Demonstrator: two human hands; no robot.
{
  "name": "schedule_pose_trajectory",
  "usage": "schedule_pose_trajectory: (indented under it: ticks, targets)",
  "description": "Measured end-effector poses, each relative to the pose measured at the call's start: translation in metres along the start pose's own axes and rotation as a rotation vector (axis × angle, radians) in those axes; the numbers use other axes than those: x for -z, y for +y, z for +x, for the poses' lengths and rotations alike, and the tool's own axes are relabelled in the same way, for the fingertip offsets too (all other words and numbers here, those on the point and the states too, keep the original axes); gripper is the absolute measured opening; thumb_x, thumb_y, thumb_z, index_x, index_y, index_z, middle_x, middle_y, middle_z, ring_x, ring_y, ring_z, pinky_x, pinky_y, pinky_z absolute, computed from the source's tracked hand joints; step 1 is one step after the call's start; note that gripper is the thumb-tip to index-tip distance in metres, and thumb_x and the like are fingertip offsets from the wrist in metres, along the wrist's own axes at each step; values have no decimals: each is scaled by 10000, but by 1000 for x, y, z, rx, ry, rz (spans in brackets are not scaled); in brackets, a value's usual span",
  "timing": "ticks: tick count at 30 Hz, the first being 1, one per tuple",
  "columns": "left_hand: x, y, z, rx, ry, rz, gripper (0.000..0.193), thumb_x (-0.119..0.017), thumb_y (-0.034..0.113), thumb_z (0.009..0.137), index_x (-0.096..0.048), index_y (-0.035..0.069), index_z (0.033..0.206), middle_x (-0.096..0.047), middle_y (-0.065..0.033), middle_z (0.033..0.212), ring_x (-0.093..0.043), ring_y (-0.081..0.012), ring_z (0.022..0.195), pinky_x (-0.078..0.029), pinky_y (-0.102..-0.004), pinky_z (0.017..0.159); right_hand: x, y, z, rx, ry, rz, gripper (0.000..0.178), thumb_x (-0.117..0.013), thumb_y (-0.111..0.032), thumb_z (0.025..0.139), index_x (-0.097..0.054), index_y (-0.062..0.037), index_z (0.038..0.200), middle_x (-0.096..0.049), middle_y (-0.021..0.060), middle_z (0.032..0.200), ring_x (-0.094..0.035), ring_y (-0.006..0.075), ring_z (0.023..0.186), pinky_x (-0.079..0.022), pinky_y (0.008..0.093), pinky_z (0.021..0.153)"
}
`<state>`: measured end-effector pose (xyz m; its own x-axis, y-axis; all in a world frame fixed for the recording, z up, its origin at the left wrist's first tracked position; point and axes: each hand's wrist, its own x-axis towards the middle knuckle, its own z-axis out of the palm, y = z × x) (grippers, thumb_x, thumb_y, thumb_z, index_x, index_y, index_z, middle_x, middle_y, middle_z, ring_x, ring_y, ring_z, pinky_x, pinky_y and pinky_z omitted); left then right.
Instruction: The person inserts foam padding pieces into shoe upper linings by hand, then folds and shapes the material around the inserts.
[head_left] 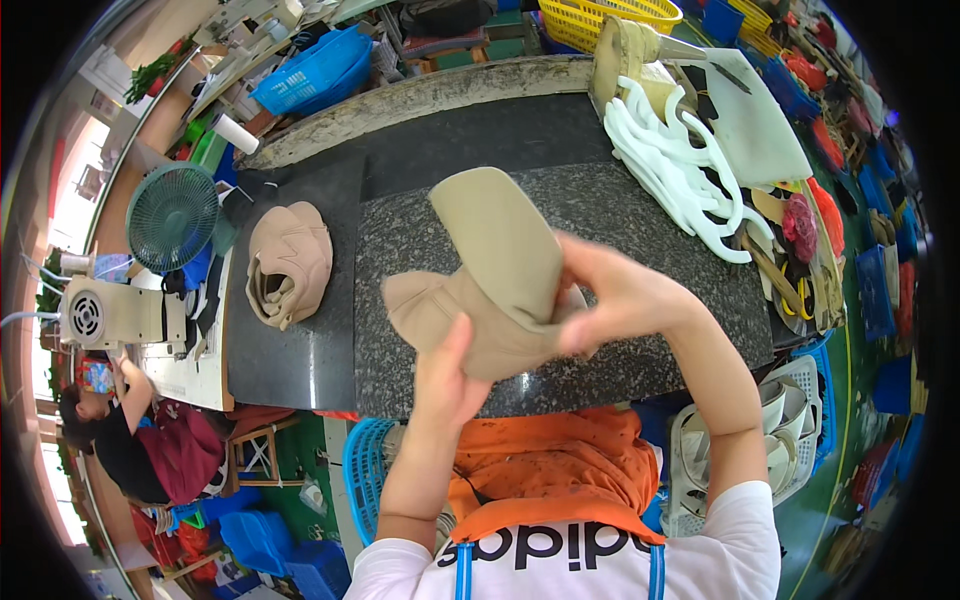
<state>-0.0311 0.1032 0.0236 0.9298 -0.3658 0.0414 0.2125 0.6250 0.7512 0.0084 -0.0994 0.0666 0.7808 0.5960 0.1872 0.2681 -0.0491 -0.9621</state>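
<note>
At the far left a person in a dark top [120, 440] sits low beside a cream machine [110, 315], and a green fan [172, 215] stands just above it at the edge of the table [420, 150]. Near the fan, on the dark left part of the table, lies a tan shoe upper [290, 262], crumpled and apart from both hands. Further along, over the speckled stone slab [400, 320], the left hand [445, 375] comes up from below and is closed on the lower edge of a beige shoe upper [490, 275], thumb pressed against the fabric. That piece is held in the air above the table, its rounded end pointing up and away. The right hand [610, 295] grips its right side, fingers curled around the fabric. Below the hands an orange cloth [545, 470] lies across the person's lap. To the right, a heap of white plastic strips [680, 170] rests on the table by a white board [755, 125]. A white basket [795, 420] stands at the lower right.
</note>
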Motion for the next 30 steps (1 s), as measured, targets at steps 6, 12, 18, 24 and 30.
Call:
schedule_pose_trajectory:
  ticks: [6,12,18,24,30]
  targets:
    - [-2,-14,0,-39,21,-139,637,-485,301,937,-173,68,1441,-289,-101,1461,-279,-292,1348,-239,-473,1106,-20,12,6,-77,466,243,309,-603,-151,876,-568,20,1131,-653,50,958,-589,99,874,-483,286,782]
    - [7,-20,-8,6,2,-180,607,-474,311,936,-215,76,1433,-279,-95,1470,-274,-304,1350,-203,-496,1117,-15,24,14,-95,445,109,282,-573,-108,879,-566,27,1126,-656,70,967,-591,104,881,-480,275,787]
    - [31,-25,0,-57,-225,-360,562,-432,305,947,-250,63,1421,-284,-105,1470,-279,-310,1348,-206,-513,1112,-38,30,28,-37,420,19,263,-581,-109,839,-591,-1,1078,-660,142,927,-629,173,864,-485,305,765]
    - [20,-13,-4,-11,9,-191,550,-399,316,957,-248,63,1421,-276,-115,1472,-261,-314,1356,-199,-519,1113,-26,29,16,-44,517,152,281,-565,-109,862,-571,33,1104,-668,128,953,-624,152,883,-485,311,788]
    - [24,-20,-7,-50,-70,-413,520,-458,219,933,-295,33,1390,-365,-133,1414,-349,-309,1310,-268,-489,1092,-34,35,12,-124,347,57,271,-563,-110,867,-577,28,1100,-667,138,940,-627,161,874,-486,316,784]
